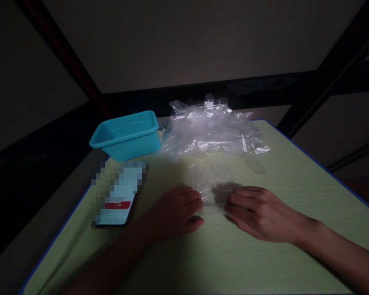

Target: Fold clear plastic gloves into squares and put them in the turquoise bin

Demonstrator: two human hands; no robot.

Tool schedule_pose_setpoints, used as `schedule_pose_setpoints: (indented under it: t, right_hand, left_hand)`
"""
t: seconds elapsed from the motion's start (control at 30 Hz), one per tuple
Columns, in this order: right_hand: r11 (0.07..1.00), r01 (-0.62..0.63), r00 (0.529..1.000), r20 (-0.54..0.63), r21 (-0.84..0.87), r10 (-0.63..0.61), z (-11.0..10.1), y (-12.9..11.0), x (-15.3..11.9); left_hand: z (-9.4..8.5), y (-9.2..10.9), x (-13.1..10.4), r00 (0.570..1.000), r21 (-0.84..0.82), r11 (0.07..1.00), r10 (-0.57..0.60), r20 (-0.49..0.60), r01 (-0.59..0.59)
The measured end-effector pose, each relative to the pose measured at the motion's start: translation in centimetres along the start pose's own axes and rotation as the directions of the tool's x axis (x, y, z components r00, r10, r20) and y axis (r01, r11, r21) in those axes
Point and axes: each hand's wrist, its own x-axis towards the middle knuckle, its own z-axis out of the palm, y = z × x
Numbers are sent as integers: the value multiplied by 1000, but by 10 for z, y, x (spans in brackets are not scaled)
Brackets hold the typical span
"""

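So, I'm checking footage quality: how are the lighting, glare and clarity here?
Head view: dim overall; bright glints on the heaped clear plastic; a dark shadow beside the right hand, the left hand dimmer than the right; the clear sheet faint against the tabletop; blocky pixelation over part of the phone.

No words, brands or numbers are legible. A smartphone (123, 194), face up with its screen lit on a pale green tabletop (295, 184), bears marks that cannot be made out: a red bar (118, 206) crosses the lower part of the display, carrying a small whitish mark too tiny to read, and faint specks beneath it, toward the screen's bottom edge, are equally indistinct. Blocky pixelation lies over the phone's left side and its upper portion, and any characters under it are hidden.
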Motion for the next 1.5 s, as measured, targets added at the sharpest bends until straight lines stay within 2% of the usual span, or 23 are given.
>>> schedule_pose_setpoints:
  t: [0.2,0.4,0.6,1.17,1.4,1.5]
  right_hand:
    - [1000,29,1000,4,-4,-29,-1,3,-1]
    - [999,47,999,13,-9,-46,-2,5,-1]
    - [998,66,998,18,-19,-65,-2,6,-2]
    - [996,91,995,38,-7,-91,-2,9,-2]
    - [987,137,986,-84,-89,-145,1,0,4]
    - [982,158,981,-95,-106,-168,2,-9,10]
  left_hand:
    - [4,1,2,998,61,998,25,-56,-22]
    - [4,0,2,994,25,999,30,-104,-28]
    - [3,-2,3,995,-69,998,-23,-99,16]
    - [2,-1,1,992,-133,991,-46,-117,31]
    - [4,-2,2,992,-147,988,-54,-116,37]
    - [5,-3,2,993,-159,986,-63,-98,47]
